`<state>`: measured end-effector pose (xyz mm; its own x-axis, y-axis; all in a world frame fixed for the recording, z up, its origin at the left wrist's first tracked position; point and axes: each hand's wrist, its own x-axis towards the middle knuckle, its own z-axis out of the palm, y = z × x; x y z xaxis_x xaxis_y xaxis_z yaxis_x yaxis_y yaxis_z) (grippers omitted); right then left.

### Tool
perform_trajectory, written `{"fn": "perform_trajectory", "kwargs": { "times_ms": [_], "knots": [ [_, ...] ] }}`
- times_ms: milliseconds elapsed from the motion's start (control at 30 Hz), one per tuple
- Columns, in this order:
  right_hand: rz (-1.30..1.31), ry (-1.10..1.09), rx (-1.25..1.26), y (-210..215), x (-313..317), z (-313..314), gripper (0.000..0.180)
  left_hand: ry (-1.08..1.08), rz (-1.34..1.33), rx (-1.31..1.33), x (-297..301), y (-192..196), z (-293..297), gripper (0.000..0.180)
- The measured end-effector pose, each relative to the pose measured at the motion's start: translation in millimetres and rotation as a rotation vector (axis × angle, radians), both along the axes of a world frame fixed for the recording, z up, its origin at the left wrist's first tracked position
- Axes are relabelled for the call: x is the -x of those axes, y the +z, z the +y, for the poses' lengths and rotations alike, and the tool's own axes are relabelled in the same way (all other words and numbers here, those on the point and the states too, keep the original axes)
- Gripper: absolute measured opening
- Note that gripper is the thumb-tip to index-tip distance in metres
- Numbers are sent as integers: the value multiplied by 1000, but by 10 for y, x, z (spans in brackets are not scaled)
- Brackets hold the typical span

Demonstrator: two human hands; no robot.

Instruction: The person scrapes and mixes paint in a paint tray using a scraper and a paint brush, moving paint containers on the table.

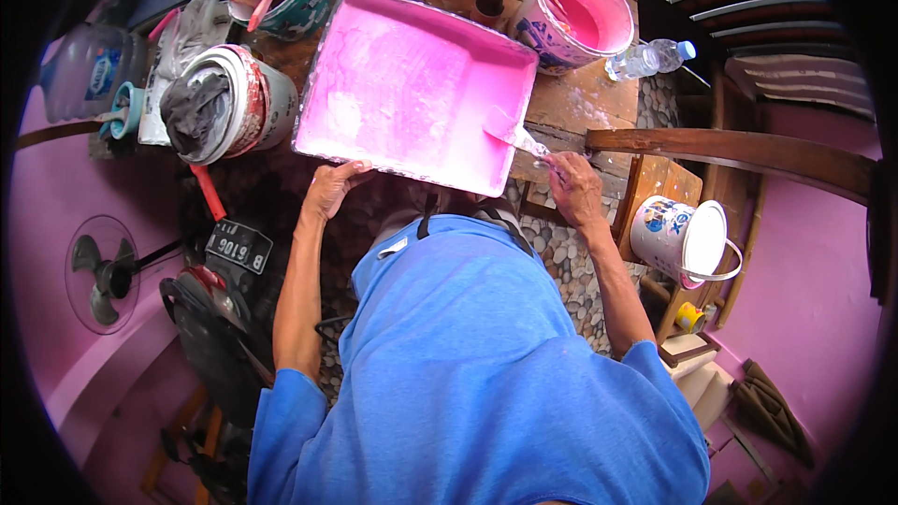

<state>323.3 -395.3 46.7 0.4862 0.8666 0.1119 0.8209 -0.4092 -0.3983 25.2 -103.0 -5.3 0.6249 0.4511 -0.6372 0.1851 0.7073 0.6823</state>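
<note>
A wide paint tray (400, 169) coated in wet pink paint sits at the near side of the wooden table. My left hand (334, 190) grips its near left edge, thumb along the rim and the other fingers partly hidden. In my right hand (575, 189) is a paint-smeared putty knife (528, 142), pinched by its handle. Its blade reaches over the tray's right end and looks to touch the pink paint there. Behind the tray's right corner stands a bucket (547, 45) of pink paint with a stick leaning in it.
Left of the tray stand a white bucket (271, 98) topped with a dark rag (198, 112) and a green bucket (304, 14) with tools. A dark bottle (490, 4) and a clear plastic bottle (645, 60) are behind. Right are a lidded pail (666, 229) and a wooden rail (730, 151).
</note>
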Motion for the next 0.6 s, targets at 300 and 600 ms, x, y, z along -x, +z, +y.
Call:
{"fn": "perform_trajectory", "kwargs": {
  "times_ms": [300, 600],
  "knots": [
    [15, -100, 47, 155, 20, -288, 20, -14, 14, -22, 53, -52, 31, 18],
    [102, -211, -158, 321, 13, -257, 16, -23, -29, -18, 52, -60, 20, 21]
  ]
}}
